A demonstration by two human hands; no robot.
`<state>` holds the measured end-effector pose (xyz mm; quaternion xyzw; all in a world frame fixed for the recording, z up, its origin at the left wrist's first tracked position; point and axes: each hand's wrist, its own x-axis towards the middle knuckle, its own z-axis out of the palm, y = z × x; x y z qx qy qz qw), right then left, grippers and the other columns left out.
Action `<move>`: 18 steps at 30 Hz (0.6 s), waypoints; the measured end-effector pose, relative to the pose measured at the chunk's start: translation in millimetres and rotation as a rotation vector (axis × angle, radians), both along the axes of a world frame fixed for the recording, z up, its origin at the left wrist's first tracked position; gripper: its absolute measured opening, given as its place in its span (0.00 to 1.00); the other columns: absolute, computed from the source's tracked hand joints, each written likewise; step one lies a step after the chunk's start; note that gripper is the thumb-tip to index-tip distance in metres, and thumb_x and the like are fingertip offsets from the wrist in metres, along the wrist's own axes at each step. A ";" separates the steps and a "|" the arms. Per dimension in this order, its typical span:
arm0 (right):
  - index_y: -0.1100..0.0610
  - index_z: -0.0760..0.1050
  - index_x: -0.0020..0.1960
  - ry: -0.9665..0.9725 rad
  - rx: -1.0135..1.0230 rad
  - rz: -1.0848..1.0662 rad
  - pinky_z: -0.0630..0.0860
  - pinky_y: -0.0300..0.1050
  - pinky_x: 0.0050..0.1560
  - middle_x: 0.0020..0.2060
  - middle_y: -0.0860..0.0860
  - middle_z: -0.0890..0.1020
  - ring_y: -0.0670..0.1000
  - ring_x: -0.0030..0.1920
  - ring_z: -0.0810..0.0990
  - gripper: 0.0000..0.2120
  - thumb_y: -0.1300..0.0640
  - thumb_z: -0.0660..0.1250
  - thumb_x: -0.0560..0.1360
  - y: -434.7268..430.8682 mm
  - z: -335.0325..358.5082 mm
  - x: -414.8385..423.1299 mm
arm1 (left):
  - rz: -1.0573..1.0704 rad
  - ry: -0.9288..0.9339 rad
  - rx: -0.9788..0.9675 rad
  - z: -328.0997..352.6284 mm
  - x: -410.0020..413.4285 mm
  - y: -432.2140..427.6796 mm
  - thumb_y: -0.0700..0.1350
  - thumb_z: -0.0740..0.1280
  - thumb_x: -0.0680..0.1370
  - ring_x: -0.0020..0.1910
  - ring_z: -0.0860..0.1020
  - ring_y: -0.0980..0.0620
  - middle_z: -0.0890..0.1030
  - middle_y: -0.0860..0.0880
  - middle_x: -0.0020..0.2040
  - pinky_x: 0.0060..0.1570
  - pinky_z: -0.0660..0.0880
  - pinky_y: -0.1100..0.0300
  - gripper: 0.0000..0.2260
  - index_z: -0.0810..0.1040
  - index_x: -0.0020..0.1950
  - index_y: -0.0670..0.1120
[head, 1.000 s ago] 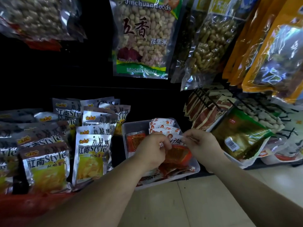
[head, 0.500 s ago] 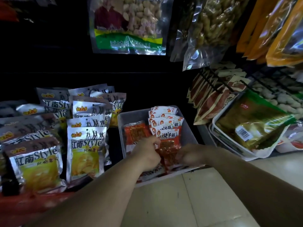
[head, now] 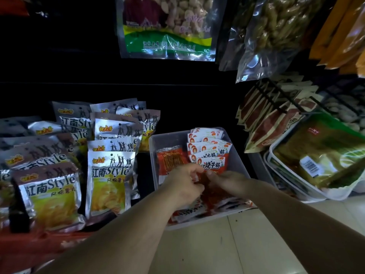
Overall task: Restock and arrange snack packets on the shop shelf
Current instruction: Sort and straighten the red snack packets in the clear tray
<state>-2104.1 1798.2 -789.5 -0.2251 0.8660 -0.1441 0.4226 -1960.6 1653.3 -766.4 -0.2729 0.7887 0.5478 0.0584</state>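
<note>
Both hands have drawn closer together since half a second ago, and they now meet over the front of the tray (head: 167, 136). Left hand (head: 182, 184) has its fingers curled, thumb and fingertips pinching the lower red part of a packet (head: 213, 166). Right hand (head: 227, 179) pinches the same packet from the other side, its fingers bent in toward the left hand's. That packet stands upright just beyond the knuckles, its white label facing the camera, at the front of a row (head: 207, 143) of like packets that runs away from the hands to the tray's back wall. Just left of the row, beyond the left hand, an orange packet (head: 171, 159) stands in the same tray. Under both wrists, loose packets (head: 189, 212) lie flat at the tray's near end. Left of the left forearm stand silver chip bags (head: 109, 175) in rows. Right of the right forearm a green bag (head: 320, 155) lies in a white basket (head: 292, 186). High above the hands hangs a peanut bag (head: 166, 32).
</note>
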 end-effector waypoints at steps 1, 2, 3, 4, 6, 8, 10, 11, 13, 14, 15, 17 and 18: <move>0.48 0.83 0.50 0.063 -0.053 -0.001 0.70 0.47 0.58 0.49 0.46 0.81 0.49 0.53 0.79 0.33 0.24 0.52 0.76 0.2 0.0 -2.7 | 0.018 0.014 -0.009 -1.1 -0.1 0.1 0.42 0.74 0.78 0.62 0.79 0.51 0.79 0.53 0.65 0.65 0.78 0.51 0.21 0.78 0.68 0.58; 0.49 0.81 0.47 0.151 -0.126 -0.004 0.70 0.46 0.54 0.45 0.46 0.80 0.51 0.50 0.80 0.26 0.29 0.56 0.80 -0.1 -2.7 -7.1 | 0.034 0.022 -0.016 -1.9 0.0 0.2 0.42 0.73 0.78 0.62 0.79 0.51 0.79 0.52 0.65 0.65 0.78 0.50 0.21 0.78 0.69 0.56; 0.49 0.80 0.48 0.270 -0.189 0.002 0.71 0.46 0.52 0.45 0.46 0.79 0.52 0.51 0.81 0.20 0.36 0.60 0.83 -1.2 -6.4 -11.9 | 0.044 0.023 -0.026 -2.5 0.2 0.3 0.42 0.73 0.78 0.62 0.79 0.51 0.79 0.52 0.66 0.65 0.78 0.50 0.22 0.76 0.71 0.55; 0.49 0.81 0.55 0.381 -0.236 0.025 0.73 0.45 0.53 0.52 0.45 0.79 0.52 0.55 0.81 0.14 0.41 0.63 0.83 -3.5 -9.3 -16.4 | 0.049 0.017 -0.034 -2.4 0.2 0.1 0.41 0.72 0.79 0.63 0.79 0.51 0.79 0.52 0.67 0.65 0.78 0.50 0.23 0.75 0.73 0.54; 0.47 0.76 0.70 0.529 -0.206 0.083 0.76 0.48 0.61 0.69 0.46 0.74 0.53 0.67 0.77 0.17 0.47 0.66 0.82 -9.3 -13.1 -24.8 | 0.059 0.011 -0.055 -2.5 -0.3 -1.6 0.40 0.72 0.79 0.64 0.79 0.51 0.78 0.52 0.69 0.65 0.78 0.50 0.25 0.73 0.75 0.53; 0.46 0.68 0.77 0.549 -0.105 0.149 0.74 0.51 0.68 0.75 0.48 0.70 0.53 0.74 0.70 0.24 0.50 0.67 0.82 -17.8 -18.8 -29.5 | 0.064 0.006 -0.079 -0.1 -0.2 -4.5 0.41 0.72 0.79 0.64 0.79 0.51 0.78 0.54 0.69 0.65 0.78 0.50 0.24 0.73 0.74 0.54; 0.47 0.65 0.79 0.544 -0.009 0.194 0.73 0.51 0.69 0.76 0.50 0.69 0.54 0.77 0.65 0.28 0.50 0.68 0.82 -26.2 -27.2 -31.0 | 0.073 0.013 -0.089 2.0 -0.3 -6.9 0.43 0.72 0.79 0.63 0.79 0.52 0.78 0.55 0.68 0.64 0.79 0.50 0.23 0.73 0.73 0.55; 0.48 0.65 0.79 0.579 0.019 0.217 0.73 0.52 0.68 0.74 0.50 0.70 0.55 0.76 0.65 0.28 0.50 0.69 0.81 -29.2 -31.6 -31.3 | 0.077 0.013 -0.090 2.4 -0.2 -7.8 0.43 0.72 0.79 0.62 0.79 0.52 0.78 0.55 0.68 0.63 0.79 0.50 0.23 0.73 0.73 0.55; 0.50 0.73 0.71 0.679 0.037 0.234 0.76 0.50 0.59 0.66 0.52 0.73 0.57 0.71 0.70 0.19 0.53 0.70 0.80 -33.0 -39.6 -33.0 | 0.076 0.003 -0.095 3.1 0.0 -8.7 0.42 0.71 0.80 0.61 0.79 0.52 0.78 0.55 0.67 0.62 0.80 0.51 0.22 0.74 0.73 0.55; 0.51 0.77 0.63 0.718 0.031 0.218 0.75 0.48 0.53 0.61 0.52 0.75 0.57 0.66 0.73 0.12 0.57 0.69 0.79 -33.4 -41.4 -33.1 | 0.069 -0.001 -0.099 3.1 0.1 -9.3 0.42 0.71 0.80 0.61 0.79 0.53 0.78 0.55 0.67 0.61 0.80 0.51 0.21 0.74 0.72 0.54; 0.51 0.79 0.55 0.741 0.017 0.200 0.72 0.47 0.48 0.56 0.51 0.76 0.56 0.62 0.75 0.08 0.61 0.67 0.78 -32.7 -42.2 -32.5 | 0.067 -0.003 -0.100 2.5 0.4 -10.3 0.42 0.71 0.80 0.60 0.80 0.53 0.78 0.56 0.66 0.61 0.80 0.51 0.20 0.75 0.71 0.54; 0.52 0.79 0.49 0.747 -0.010 0.178 0.68 0.45 0.44 0.51 0.50 0.75 0.55 0.57 0.75 0.08 0.64 0.65 0.77 -29.1 -39.5 -29.7 | 0.072 -0.005 -0.091 0.9 0.8 -12.7 0.41 0.70 0.80 0.59 0.80 0.53 0.78 0.57 0.64 0.61 0.80 0.53 0.20 0.76 0.70 0.54; 0.51 0.78 0.48 0.739 -0.016 0.178 0.66 0.45 0.43 0.50 0.49 0.75 0.54 0.56 0.75 0.07 0.63 0.65 0.78 -26.1 -35.3 -29.0 | 0.074 -0.004 -0.088 0.5 0.6 -13.4 0.41 0.70 0.80 0.59 0.80 0.53 0.78 0.57 0.63 0.61 0.79 0.55 0.19 0.76 0.69 0.54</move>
